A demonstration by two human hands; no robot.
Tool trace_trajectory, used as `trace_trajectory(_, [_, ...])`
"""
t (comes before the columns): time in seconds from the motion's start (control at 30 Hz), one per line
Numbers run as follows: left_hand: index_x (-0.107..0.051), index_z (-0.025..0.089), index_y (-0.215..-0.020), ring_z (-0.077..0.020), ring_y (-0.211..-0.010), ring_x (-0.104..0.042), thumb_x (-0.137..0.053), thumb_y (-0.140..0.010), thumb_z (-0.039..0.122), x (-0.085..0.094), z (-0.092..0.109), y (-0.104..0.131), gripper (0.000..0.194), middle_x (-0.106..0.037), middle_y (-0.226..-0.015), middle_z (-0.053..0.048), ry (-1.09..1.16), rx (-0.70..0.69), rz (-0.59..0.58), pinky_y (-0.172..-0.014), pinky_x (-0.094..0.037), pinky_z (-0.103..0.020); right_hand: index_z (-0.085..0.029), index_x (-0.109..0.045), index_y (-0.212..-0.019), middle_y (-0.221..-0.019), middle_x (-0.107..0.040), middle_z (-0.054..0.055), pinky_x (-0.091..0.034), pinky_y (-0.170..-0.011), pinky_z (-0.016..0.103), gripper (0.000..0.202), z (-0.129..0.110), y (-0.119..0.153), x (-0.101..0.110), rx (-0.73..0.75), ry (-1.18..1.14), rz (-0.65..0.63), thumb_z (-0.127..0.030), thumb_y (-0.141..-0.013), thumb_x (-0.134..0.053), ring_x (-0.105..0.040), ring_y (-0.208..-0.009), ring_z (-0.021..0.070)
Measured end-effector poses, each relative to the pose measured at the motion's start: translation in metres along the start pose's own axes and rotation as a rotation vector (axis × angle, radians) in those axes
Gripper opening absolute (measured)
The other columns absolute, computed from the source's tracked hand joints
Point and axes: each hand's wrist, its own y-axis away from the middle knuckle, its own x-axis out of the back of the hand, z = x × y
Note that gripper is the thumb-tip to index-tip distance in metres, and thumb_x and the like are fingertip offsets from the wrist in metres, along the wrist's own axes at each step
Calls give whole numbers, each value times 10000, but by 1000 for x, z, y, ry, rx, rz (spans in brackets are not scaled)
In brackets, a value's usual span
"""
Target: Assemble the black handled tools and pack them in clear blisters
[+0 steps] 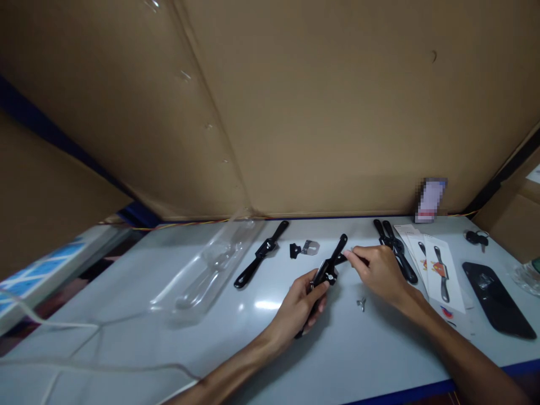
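My left hand [301, 304] is wrapped round a black two-handled tool [340, 246], which it holds tilted above the table. Just right of the tool, my right hand [377, 270] is closed in a pinch; a small dark piece shows at its fingertips, too small to name. A silver wing screw [361, 304] lies on the table below my right hand. To the left are a small black plate [294, 251] and a shiny metal blade [311, 247]. Farther left rests another black two-handled tool [261, 255].
A clear plastic tray [206, 270] lies at the left, near white cables [50, 323]. More black tools [392, 242], printed cards [445, 275], a black phone [498, 301] and keys [476, 238] are at the right. A cardboard wall [320, 112] stands behind the table [202, 349].
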Motion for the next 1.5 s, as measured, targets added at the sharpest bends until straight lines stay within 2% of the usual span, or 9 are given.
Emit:
trace_trajectory(0.17, [-460, 217, -867, -45, -360, -324, -619, -837, 537, 1, 1, 0, 359, -463, -577, 92, 5, -45, 28, -313, -219, -161, -190, -687, -688, -618, -653, 44, -271, -582, 301, 486, -3, 3, -7, 47, 80, -32, -379, -1044, -416, -523, -539, 132])
trace_trajectory(0.4, [-461, 213, -846, -43, -343, -310, -608, -832, 562, -1, 1, 0, 379, -447, -552, 96, -46, -145, 71, -326, -244, -174, -186, -648, -722, -644, -663, 32, -281, -596, 291, 404, -7, 4, -7, 89, 58, -68, -321, -1042, -442, -565, -575, 137])
trace_trajectory(0.67, [-547, 188, -878, -81, -430, -369, -570, -884, 492, -3, -13, -2, 305, -460, -543, 69, -178, -237, 122, -434, -287, -201, -170, -658, -813, -741, -716, 36, -294, -607, 286, 302, -20, 17, -23, 207, 89, -157, -277, -1017, -464, -623, -642, 151])
trace_trajectory(0.8, [-609, 170, -955, -108, -516, -418, -537, -912, 405, -2, -13, -1, 249, -495, -593, 44, -315, -301, 191, -516, -320, -216, -164, -641, -838, -707, -709, 45, -275, -576, 294, 329, -23, 20, -30, 128, 125, -179, -260, -1037, -398, -603, -575, 149])
trace_trajectory(0.93, [-642, 184, -1079, -144, -630, -517, -539, -905, 339, 0, -10, 1, 255, -635, -751, -5, -401, -382, 245, -609, -374, -228, -163, -623, -866, -691, -704, 50, -270, -566, 289, 332, -25, 23, -38, 70, 92, -158, -251, -1048, -359, -607, -558, 152])
trace_trajectory(1.23, [-585, 224, -1221, -181, -724, -622, -502, -942, 326, 7, -14, -1, 309, -708, -870, -34, -531, -474, 240, -705, -437, -254, -188, -607, -811, -703, -708, 45, -333, -577, 244, 346, -28, 22, -44, -52, -146, -108, -253, -1038, -353, -638, -606, 153])
trace_trajectory(1.37, [-570, 200, -1149, -163, -577, -552, -500, -946, 413, 23, -9, -18, 302, -619, -671, 13, -554, -451, 382, -603, -384, -241, -193, -637, -731, -655, -692, 34, -309, -568, 244, 428, -17, 11, -32, -37, -83, -35, -353, -1042, -391, -609, -571, 143])
trace_trajectory(1.43, [-588, 186, -1052, -169, -534, -529, -479, -948, 425, 41, -4, -29, 282, -564, -593, 21, -652, -418, 525, -564, -346, -247, -191, -651, -714, -653, -695, 38, -290, -571, 255, 434, -8, 5, -23, -37, 19, 42, -374, -1033, -421, -603, -570, 144])
trace_trajectory(1.5, [-613, 176, -1037, -197, -622, -589, -470, -949, 394, 62, -1, -39, 275, -631, -671, -28, -812, -352, 627, -602, -362, -264, -189, -663, -702, -655, -702, 45, -278, -573, 266, 434, 3, -1, -13, -68, 120, 85, -373, -1024, -438, -600, -568, 147])
